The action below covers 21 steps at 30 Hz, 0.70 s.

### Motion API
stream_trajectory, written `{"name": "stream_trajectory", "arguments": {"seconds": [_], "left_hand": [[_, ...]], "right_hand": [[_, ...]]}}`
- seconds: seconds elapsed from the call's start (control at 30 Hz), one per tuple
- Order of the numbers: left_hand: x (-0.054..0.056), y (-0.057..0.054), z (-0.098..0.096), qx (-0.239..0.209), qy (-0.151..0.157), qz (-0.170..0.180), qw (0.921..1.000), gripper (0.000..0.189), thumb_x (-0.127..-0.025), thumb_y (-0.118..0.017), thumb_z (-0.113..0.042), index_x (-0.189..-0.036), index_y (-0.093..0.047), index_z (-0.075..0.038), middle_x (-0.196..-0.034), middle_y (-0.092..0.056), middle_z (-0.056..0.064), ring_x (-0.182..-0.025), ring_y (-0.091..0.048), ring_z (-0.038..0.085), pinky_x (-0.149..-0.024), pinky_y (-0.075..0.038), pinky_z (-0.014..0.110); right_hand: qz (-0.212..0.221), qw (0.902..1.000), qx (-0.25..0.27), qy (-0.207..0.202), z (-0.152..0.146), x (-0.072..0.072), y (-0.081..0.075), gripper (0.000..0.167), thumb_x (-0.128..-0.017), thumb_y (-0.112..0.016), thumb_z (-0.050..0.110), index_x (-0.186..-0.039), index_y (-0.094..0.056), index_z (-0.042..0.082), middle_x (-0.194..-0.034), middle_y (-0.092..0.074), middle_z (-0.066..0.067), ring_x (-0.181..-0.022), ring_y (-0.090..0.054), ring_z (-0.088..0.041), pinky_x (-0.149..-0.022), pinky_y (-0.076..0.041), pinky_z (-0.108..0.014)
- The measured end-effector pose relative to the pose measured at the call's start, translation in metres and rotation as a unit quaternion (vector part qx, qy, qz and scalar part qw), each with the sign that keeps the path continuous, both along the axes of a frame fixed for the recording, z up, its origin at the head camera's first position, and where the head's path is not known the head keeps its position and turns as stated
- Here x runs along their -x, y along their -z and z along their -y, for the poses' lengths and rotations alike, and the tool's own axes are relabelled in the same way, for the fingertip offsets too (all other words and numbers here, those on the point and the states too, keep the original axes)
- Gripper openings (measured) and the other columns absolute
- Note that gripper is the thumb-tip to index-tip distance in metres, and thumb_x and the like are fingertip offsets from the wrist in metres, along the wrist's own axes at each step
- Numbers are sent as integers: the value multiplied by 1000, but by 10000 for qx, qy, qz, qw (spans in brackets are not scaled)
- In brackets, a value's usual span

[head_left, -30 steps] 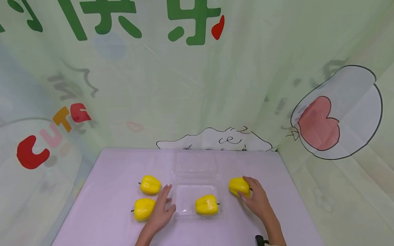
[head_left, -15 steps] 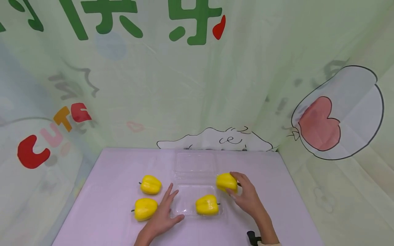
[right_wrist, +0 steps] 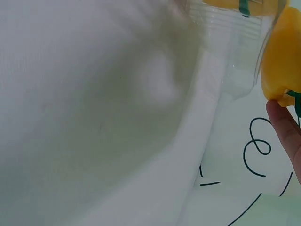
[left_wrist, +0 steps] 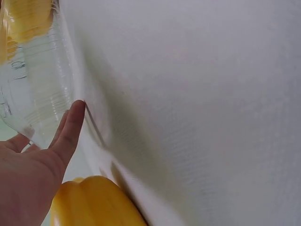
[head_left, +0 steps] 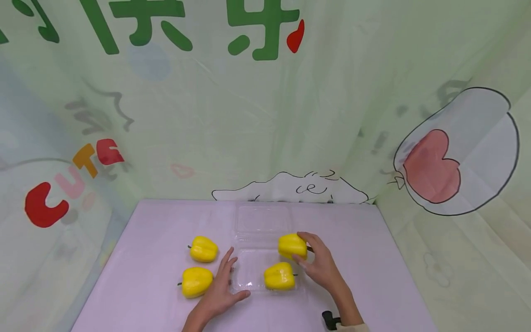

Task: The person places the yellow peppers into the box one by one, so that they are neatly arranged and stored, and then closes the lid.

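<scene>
The held yellow pepper (head_left: 292, 246) sits between the thumb and fingers of the right hand (head_left: 319, 260), which are parted by about its breadth and pinch it, its stem turned back toward the palm. It is at the far right corner of the clear plastic tray (head_left: 249, 272); the right wrist view shows it just beside the tray's wall. Nearer the person than the right fingertips, a second yellow pepper (head_left: 280, 276) lies inside the tray, stem pointing right. Beyond those fingertips and to their left, the clear lid (head_left: 263, 220) is folded back flat.

The left hand (head_left: 217, 290) has its fingers extended and its thumb spread wide, gripping nothing, along the tray's left side; whether its fingertips press the wall is hard to tell. Left of these fingertips lies a far yellow pepper (head_left: 203, 249), and just left of the knuckles a near yellow pepper (head_left: 197, 282), both with stems pointing left.

All rest on a pale lilac table (head_left: 157, 230). Behind the right fingers, toward the forearm, are a black piece (head_left: 329, 319) and a light sleeve (head_left: 352, 328). Well beyond both hands hangs a pale green cloth (head_left: 249, 115).
</scene>
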<state>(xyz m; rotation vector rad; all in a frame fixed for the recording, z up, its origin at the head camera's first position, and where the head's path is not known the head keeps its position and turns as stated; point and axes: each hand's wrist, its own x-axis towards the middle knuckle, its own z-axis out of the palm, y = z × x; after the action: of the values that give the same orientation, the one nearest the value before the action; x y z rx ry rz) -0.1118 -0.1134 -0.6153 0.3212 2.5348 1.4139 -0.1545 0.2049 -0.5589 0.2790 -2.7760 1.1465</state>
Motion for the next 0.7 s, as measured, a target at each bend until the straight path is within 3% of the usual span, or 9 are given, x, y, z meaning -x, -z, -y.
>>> {"name": "stream_trajectory", "arguments": {"seconds": [0.47, 0.7], "left_hand": [[6, 10, 0, -409, -102, 214, 9989, 107, -81, -93, -36, -164, -29, -14, -180, -3, -3, -148, -45, 35, -108, -56, 49], [8, 12, 1, -538, -158, 234, 9982, 119, -79, -94, -35, -169, -18, -16, -179, -13, 6, -145, -45, 36, -108, -56, 49]], "right_hand": [[73, 9989, 300, -343, 11, 5, 3, 65, -88, -85, 8, -147, -59, 10, -150, -60, -10, -136, -61, -32, -109, -56, -48], [213, 9986, 253, -417, 13, 6, 7, 65, -88, -85, 9, -147, -59, 12, -151, -60, -8, -136, -61, -30, -111, -55, -50]]}}
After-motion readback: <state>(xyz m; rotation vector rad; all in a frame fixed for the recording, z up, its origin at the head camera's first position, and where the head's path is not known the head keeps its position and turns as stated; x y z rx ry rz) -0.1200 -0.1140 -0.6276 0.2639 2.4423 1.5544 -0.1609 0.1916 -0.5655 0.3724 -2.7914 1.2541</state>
